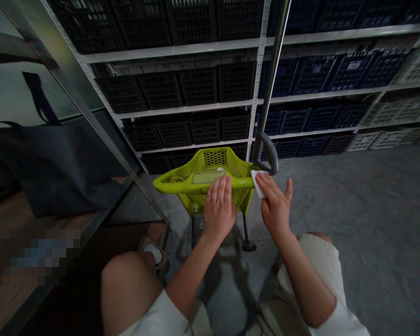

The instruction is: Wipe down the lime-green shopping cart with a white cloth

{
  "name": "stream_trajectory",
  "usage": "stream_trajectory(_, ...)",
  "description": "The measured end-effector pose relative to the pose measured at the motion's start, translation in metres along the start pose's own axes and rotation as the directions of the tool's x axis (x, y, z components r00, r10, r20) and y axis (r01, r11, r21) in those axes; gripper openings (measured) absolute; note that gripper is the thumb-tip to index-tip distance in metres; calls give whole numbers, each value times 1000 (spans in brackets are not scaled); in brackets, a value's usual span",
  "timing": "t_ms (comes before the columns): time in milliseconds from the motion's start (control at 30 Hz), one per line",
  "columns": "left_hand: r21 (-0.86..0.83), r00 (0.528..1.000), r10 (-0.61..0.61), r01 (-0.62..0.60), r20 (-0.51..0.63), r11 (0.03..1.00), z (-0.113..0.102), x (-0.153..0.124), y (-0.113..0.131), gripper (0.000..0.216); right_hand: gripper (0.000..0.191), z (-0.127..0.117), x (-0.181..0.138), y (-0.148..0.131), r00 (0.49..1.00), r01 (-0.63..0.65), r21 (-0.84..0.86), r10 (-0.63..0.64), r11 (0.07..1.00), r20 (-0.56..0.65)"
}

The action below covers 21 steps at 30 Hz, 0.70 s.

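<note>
A small lime-green shopping cart with a perforated basket stands on the floor in front of me. Its thick green handle runs crosswise and carries a pale label panel. My left hand is on the middle of the handle, fingers close together over its top; the thumb is hidden. At the handle's right end my right hand presses a white wipe against the green plastic, thumb side hidden and little finger held apart. A grey loop-shaped grip on a metal pole rises just beyond the wipe.
White metal shelving with several rows of black crates and blue crates fills the background. To the left, a dark bag sits on a wooden surface beside a metal frame post. Grey floor extends on the right.
</note>
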<state>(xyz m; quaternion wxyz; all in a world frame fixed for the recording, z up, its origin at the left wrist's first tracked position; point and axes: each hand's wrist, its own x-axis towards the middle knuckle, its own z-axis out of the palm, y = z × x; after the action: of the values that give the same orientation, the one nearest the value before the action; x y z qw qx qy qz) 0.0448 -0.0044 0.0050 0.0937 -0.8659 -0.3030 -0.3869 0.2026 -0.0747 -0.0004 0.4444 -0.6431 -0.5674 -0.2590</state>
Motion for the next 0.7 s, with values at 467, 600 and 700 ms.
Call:
stream_trajectory(467, 9, 1000, -15, 15, 6, 1000, 0, 0, 0, 75, 65, 0, -3, 6, 991, 110, 7, -110, 994, 76)
stream_trajectory(600, 3, 1000, -24, 24, 9, 1000, 2, 1, 5, 75, 63, 6, -3, -3, 1000, 12, -7, -12, 1000, -9)
stream_trajectory(700, 19, 1000, -27, 27, 6, 999, 3, 0, 5, 72, 60, 15, 0, -27, 997, 58, 6, -58, 998, 48)
